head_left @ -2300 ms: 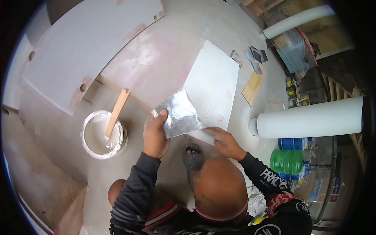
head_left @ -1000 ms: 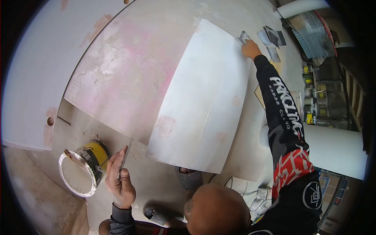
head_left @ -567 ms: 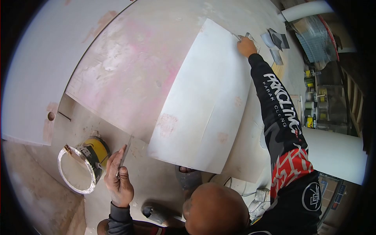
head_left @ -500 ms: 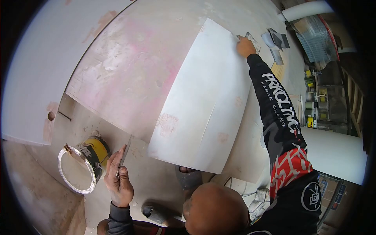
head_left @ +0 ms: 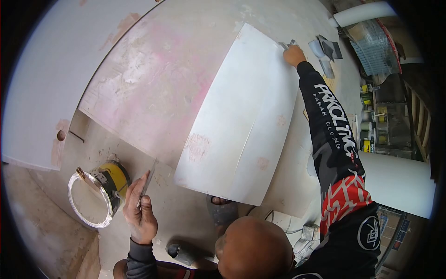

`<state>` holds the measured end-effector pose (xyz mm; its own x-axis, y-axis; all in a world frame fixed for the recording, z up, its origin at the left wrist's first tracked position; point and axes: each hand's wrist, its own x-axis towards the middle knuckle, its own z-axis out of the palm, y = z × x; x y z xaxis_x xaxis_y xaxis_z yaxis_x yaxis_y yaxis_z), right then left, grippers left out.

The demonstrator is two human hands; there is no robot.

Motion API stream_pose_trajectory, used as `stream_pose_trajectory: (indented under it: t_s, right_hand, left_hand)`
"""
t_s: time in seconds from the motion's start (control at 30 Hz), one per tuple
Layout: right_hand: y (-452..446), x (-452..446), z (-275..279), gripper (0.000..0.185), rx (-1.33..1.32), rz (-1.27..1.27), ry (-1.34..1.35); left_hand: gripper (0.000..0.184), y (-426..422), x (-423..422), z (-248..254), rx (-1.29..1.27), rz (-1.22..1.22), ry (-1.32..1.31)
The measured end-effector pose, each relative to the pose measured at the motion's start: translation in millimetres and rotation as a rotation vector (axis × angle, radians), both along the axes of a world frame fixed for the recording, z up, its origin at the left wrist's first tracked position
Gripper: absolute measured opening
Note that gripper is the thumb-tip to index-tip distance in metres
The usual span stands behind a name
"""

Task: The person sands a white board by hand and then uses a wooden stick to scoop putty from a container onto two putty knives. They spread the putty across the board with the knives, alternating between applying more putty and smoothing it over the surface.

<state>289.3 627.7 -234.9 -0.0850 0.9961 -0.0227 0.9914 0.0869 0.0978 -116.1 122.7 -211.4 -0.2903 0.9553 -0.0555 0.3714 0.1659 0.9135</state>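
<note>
Holding thin plate, "PARAK" sleeve

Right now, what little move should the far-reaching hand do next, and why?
Perhaps the right hand should draw slowly back along the white panel toward its near end: it sits by the panel's far right corner with a grey piece showing at its fingers, and most of the panel lies nearer. The left hand holds its thin plate apart from the panel.

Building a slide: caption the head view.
Left hand holding a thin plate, right hand stretched to the far end of a white panel.
</note>
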Motion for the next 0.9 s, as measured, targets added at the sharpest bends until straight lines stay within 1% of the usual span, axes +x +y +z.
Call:
stream_pose_trajectory:
  t_s: [0.07,0.2,0.27,0.3,0.37,0.4,0.47,0.57,0.63,0.67,0.73,0.77,0.8,0.87,0.9]
  right_hand:
    - [4,-5,-4,0.046,-0.013,0.008,0.082]
    - [1,-9,3,0.047,0.007,0.090,0.096]
    - [-8,-7,14,0.049,-0.125,0.185,0.137]
    - [-6,-2,13,0.049,-0.120,0.190,0.135]
    - [-10,7,9,0.051,-0.209,0.289,0.242]
    - [-14,8,8,0.051,-0.207,0.289,0.239]
    - [-32,8,10,0.052,-0.300,0.312,0.247]
    - [-79,-11,24,0.052,-0.316,0.312,0.244]
    - [-106,-18,25,0.051,-0.348,0.334,0.290]
    - [-121,-23,28,0.051,-0.346,0.331,0.292]
    - [-158,-36,31,0.051,-0.333,0.412,0.319]
    - [-173,-39,28,0.051,-0.328,0.411,0.328]
    - [-192,-46,30,0.051,-0.328,0.403,0.332]
    - [-227,-56,32,0.051,-0.350,0.405,0.364]
    - [-243,-60,29,0.050,-0.321,0.463,0.387]
  left_hand:
    - [0.048,-2,-1,0,-0.007,0.009,0.003]
    - [0.047,-4,-1,0,-0.002,0.007,-0.003]
    - [0.047,-5,-1,1,0.008,0.006,-0.018]
    - [0.046,-6,-2,2,0.006,-0.002,-0.030]
    - [0.045,-8,-2,3,0.005,-0.008,-0.045]
    - [0.044,-8,-2,4,0.017,-0.017,-0.054]
    - [0.043,-11,-3,4,0.038,-0.033,-0.067]
    - [0.043,-18,-4,-2,0.074,-0.037,-0.071]
    - [0.044,-23,-5,-7,-0.004,-0.004,-0.245]
    - [0.044,-24,-3,-10,-0.003,-0.008,-0.243]
    - [0.046,-25,1,-18,0.081,0.098,-0.366]
    - [0.045,-27,0,-22,0.081,0.113,-0.438]
    - [0.045,-29,-2,-26,0.077,0.106,-0.436]
    - [0.047,-33,-6,-32,0.041,0.135,-0.544]
    - [0.046,-34,-7,-33,0.059,0.146,-0.590]
